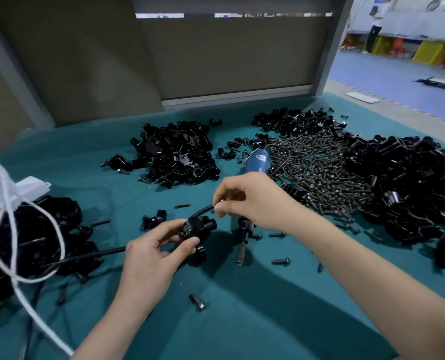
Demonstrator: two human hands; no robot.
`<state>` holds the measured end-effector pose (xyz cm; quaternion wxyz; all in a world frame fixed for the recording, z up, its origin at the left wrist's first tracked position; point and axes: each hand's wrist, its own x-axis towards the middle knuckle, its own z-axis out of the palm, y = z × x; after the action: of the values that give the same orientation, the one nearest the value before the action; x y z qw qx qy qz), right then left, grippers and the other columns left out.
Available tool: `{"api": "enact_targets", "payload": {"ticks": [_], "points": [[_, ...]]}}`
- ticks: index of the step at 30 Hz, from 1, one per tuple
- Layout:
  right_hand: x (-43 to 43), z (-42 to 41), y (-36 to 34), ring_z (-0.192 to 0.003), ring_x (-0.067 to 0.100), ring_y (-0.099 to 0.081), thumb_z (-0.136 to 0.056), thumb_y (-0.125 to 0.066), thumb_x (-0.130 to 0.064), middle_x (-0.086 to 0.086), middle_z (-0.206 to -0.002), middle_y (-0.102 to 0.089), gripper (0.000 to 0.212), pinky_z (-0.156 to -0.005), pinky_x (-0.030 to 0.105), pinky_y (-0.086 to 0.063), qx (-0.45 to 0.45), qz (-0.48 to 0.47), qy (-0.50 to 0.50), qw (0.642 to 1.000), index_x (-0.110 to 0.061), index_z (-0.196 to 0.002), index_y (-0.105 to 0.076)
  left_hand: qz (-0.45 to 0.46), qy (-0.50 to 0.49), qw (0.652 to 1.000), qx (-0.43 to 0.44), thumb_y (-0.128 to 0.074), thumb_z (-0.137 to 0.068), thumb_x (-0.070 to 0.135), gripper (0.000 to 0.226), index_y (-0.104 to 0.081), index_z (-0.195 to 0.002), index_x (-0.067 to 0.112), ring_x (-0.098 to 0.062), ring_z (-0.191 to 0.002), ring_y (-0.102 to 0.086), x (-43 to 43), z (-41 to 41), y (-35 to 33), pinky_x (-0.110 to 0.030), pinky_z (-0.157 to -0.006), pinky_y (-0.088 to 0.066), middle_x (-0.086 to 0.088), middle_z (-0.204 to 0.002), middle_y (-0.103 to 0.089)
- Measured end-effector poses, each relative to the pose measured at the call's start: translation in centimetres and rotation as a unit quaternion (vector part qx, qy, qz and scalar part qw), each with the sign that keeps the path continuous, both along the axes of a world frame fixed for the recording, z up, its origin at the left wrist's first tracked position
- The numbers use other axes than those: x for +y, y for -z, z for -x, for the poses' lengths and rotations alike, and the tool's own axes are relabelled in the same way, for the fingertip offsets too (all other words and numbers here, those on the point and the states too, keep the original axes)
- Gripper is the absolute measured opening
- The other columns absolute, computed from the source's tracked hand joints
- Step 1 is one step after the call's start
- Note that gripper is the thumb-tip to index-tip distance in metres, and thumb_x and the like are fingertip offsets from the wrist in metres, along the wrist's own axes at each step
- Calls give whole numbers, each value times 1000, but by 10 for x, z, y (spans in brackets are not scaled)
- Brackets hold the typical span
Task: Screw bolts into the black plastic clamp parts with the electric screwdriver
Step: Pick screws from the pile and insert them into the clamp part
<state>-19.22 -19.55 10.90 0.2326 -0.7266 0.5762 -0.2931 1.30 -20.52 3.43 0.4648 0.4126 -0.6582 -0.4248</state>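
Head view: a blue electric screwdriver lies on the green cloth, its tip pointing toward the person. Just left of the tip, the left hand grips 1 black clamp part between its thumb and curled fingers. The right hand hovers over the screwdriver's middle with fingers curled. Its thumb and forefinger pinch what looks like a small bolt, mostly hidden, just above the clamp part. A black cable runs away to the screwdriver's left. A heap of bolts spreads to the right of the screwdriver. Piles of clamp parts lie behind it to the left, far left and far right.
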Motion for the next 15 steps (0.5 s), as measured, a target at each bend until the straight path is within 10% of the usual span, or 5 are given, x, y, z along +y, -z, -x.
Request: {"api": "enact_targets", "payload": {"ticks": [15], "points": [[-18, -24, -18, -76, 22, -62, -91, -63, -32, 3, -82, -71, 22, -77, 37, -50, 198, -39, -86, 976, -14, -93, -76, 18, 13, 999, -24, -80, -73, 4, 37, -71, -86, 37, -15, -75, -72, 2, -1, -3, -12, -61, -52, 15, -80, -73]]}}
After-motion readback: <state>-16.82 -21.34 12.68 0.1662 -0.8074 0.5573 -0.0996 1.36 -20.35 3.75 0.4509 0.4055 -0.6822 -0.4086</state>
